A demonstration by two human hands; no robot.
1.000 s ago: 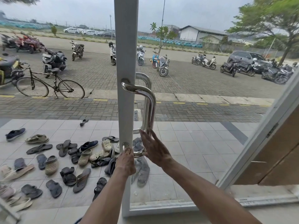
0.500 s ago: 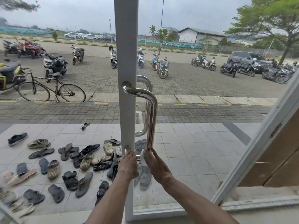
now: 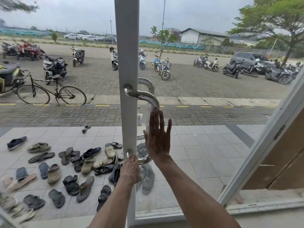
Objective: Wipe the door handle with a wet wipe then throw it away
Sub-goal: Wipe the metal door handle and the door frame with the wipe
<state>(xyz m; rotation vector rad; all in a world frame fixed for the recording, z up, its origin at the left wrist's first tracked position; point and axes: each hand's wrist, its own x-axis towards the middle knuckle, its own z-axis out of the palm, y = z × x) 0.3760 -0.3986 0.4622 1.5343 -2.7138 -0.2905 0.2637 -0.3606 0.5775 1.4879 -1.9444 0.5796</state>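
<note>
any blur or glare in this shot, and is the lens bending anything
Head view: sandals in the bottom-left corner are smeared; the handle carries bright glare on its top bend; the wide lens slants the door frame at right; overcast light, no hard shadows.

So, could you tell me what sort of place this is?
Probably the glass entrance of a shared building, seen from inside: a chrome door handle on a white door frame, many sandals and shoes left on the tiled porch, and motorbikes parked on the paved lot beyond.
</note>
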